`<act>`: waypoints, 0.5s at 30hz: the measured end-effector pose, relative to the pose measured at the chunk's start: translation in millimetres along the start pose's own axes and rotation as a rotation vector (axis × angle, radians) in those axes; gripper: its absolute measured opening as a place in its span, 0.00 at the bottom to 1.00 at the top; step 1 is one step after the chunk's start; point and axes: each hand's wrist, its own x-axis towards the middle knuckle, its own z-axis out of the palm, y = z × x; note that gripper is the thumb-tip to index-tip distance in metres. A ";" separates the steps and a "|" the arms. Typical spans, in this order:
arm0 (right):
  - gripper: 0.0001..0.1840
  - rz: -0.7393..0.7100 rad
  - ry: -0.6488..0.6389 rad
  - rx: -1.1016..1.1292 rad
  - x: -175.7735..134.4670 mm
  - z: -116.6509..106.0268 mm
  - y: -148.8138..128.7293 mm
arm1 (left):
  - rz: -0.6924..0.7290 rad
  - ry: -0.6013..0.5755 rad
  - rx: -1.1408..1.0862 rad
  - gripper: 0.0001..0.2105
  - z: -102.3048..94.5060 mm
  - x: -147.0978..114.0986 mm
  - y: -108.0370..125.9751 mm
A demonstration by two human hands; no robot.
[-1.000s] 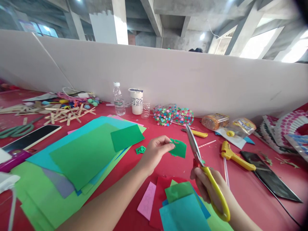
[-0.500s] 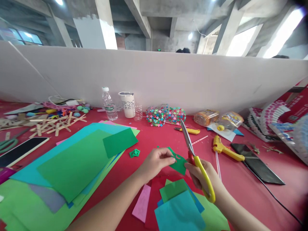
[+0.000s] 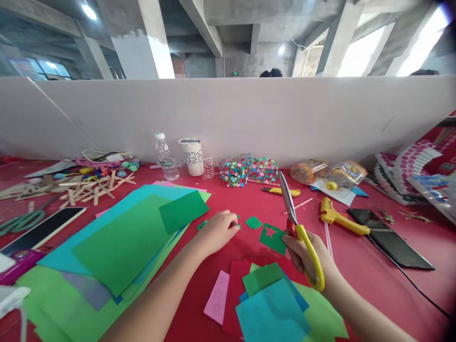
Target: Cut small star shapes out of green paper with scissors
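My right hand (image 3: 308,254) is closed around yellow and red-handled scissors (image 3: 288,199), their blades pointing up and away. Its fingertips also pinch a green paper piece (image 3: 277,242) with a star-shaped hole (image 3: 270,232). To the left, my left hand (image 3: 221,230) is low over the table, fingers pinched. Small green bits show at its fingertips; their full shape is hidden. Between the hands a small green paper square (image 3: 254,222) lies on the red tabletop. Another small green paper piece (image 3: 201,225) is partly covered by my left hand.
Coloured sheets (image 3: 117,242) spread at left; smaller blue and green papers (image 3: 274,306) and a pink strip (image 3: 217,298) lie in front. A bottle (image 3: 166,159), cup (image 3: 191,157), star-covered balls (image 3: 233,172) and yellow cutter (image 3: 281,191) stand behind. A glue gun (image 3: 342,219) and black phone (image 3: 392,240) lie right.
My left hand has let go of the green paper with the hole and moved left and down to the table. The right hand keeps that paper and the scissors. A green square now shows between them.
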 end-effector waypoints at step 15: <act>0.13 0.008 -0.076 -0.004 0.9 4.6 8.5 | 0.065 -0.048 -0.588 0.12 8.1 -6.0 34.8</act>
